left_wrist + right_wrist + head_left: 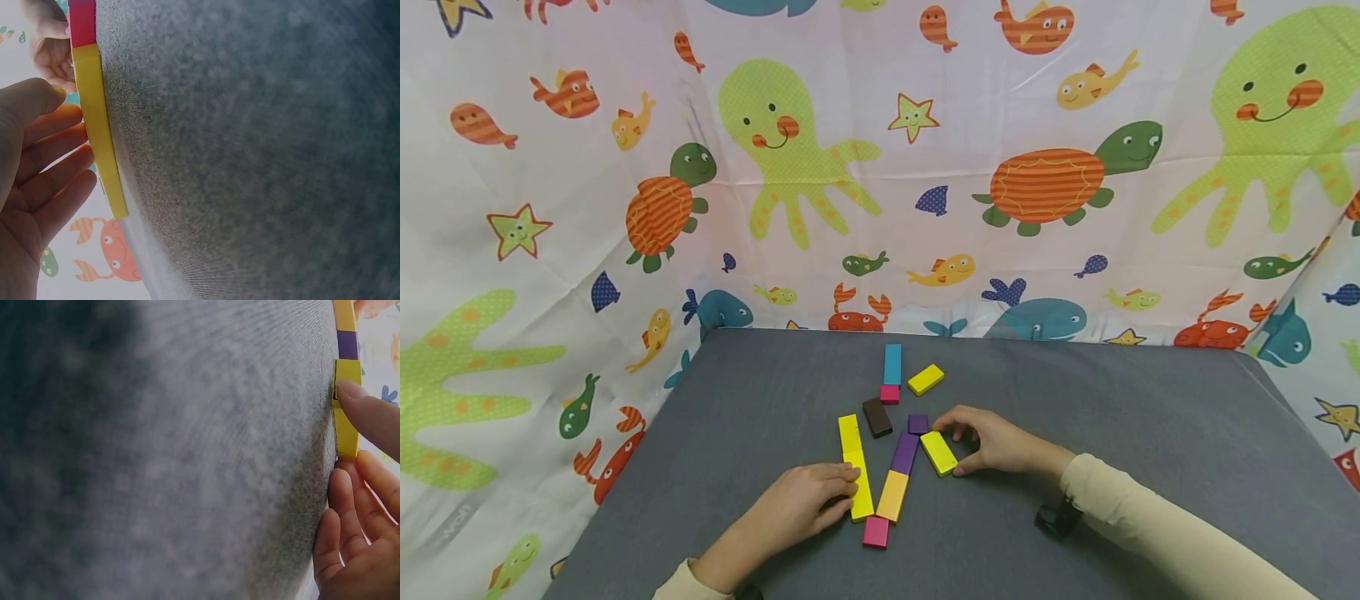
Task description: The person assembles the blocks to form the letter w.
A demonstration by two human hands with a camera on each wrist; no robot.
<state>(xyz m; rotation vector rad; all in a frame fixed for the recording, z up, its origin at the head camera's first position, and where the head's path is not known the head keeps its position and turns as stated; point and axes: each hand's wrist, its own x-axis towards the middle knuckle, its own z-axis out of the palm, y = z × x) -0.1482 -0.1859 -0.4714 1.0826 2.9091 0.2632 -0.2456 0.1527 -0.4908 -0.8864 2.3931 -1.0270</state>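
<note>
My right hand point(1003, 442) pinches a yellow block point(939, 453) between thumb and forefinger, just right of a purple block point(905, 453). Against a line of yellow blocks point(852, 442) rest the fingertips of my left hand point(797, 507). That hand's fingers look loosely extended in the left wrist view, beside the yellow blocks point(97, 112). A pink block point(876, 532) sits at the lower end of the line, touching an orange-yellow block point(892, 497) that leads up to the purple one. A small purple block point(918, 423) lies above it.
A dark brown block point(877, 417) lies inside the arrangement. Farther back are a blue block point(892, 364) with a pink block point(890, 394) at its end, and a loose yellow block point(926, 380). Sea-animal cloth point(865, 208) hangs behind the grey table point(1150, 417).
</note>
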